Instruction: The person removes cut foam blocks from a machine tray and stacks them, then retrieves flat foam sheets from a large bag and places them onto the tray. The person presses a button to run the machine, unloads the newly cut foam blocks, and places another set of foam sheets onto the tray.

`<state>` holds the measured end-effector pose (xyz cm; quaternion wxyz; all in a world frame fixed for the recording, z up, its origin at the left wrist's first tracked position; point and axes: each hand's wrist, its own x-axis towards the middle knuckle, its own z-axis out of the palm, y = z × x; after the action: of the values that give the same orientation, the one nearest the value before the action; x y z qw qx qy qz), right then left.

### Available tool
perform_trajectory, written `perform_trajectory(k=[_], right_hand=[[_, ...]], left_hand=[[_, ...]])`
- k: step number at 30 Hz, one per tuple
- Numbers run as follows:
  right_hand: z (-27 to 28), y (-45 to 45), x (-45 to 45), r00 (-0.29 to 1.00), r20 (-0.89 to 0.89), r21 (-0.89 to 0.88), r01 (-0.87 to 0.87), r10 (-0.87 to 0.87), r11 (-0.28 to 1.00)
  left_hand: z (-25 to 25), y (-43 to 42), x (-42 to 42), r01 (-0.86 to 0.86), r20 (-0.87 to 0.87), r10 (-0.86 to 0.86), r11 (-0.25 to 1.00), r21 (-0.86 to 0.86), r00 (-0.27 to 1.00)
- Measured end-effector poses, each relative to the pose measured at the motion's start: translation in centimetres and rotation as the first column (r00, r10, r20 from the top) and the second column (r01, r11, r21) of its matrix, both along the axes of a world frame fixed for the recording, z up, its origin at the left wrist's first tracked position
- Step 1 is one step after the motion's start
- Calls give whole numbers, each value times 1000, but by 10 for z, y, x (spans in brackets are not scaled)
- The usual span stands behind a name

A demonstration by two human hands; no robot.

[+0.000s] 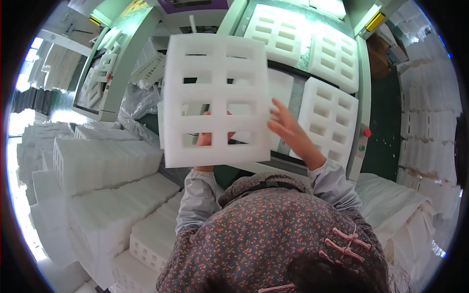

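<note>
Foam panel (219, 100) part-hides left hand (204, 139); foam stacks (110, 163), plastic (139, 101) nearby

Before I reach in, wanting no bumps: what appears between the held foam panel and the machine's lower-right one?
In the head view, the right hand and a pale flat surface appear between them.

The right hand (289, 131) spreads its fingers (281, 110); the left hand (204, 138) is partly hidden.
</note>
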<state>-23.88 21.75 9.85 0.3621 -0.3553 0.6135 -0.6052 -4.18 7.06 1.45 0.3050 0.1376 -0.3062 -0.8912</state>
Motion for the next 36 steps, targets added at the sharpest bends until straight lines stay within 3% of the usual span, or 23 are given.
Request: perform_trajectory(k=[1,2,3,4,5,6,7,8,10,11,13,15,18,28,36], right_hand=[[-7,2,7,989,145,5,-22,21,1000],[-13,5,14,956,291,11,-42,37,999],[-21,5,18,902,429,17,-60,47,998],[-30,6,19,900,433,19,-59,45,998],[-40,9,15,907,421,46,-9,-12,999],[-49,13,9,911,406,73,38,-64,997],[-58,16,3,915,388,96,83,-114,992],[-66,18,-2,915,371,117,127,-162,985],[-81,24,-9,936,291,116,169,-196,979],[-84,25,-10,937,294,123,158,-188,980],[-90,26,-10,916,299,186,218,-267,958],[-95,28,-11,925,278,211,204,-259,956],[-104,28,-13,934,216,254,226,-283,941],[-113,29,-5,949,157,397,194,-274,897],[-115,26,-6,956,108,410,207,-273,888]], left_hand=[[-6,1,-3,-8,-1,8,1000,-5,1000],[-12,2,-6,68,319,158,802,-594,935],[-17,1,-7,333,450,448,318,-888,772],[-22,-3,-3,337,454,446,319,-886,771],[-25,-11,3,228,463,258,612,-758,848],[-29,-21,11,147,394,84,841,-520,915],[-30,-32,18,108,256,-51,971,-213,965],[-31,-41,24,119,74,-129,986,121,989],[-12,-55,27,-19,439,34,999,-39,898],[-2,-57,24,-29,443,41,999,-33,896],[11,-56,14,147,684,34,968,-205,728],[7,-56,-2,260,772,66,920,-292,632],[-12,-61,-14,347,763,124,837,-424,634],[-34,-57,-4,352,780,64,867,-352,622],[-38,-59,-10,352,795,77,868,-351,602]])
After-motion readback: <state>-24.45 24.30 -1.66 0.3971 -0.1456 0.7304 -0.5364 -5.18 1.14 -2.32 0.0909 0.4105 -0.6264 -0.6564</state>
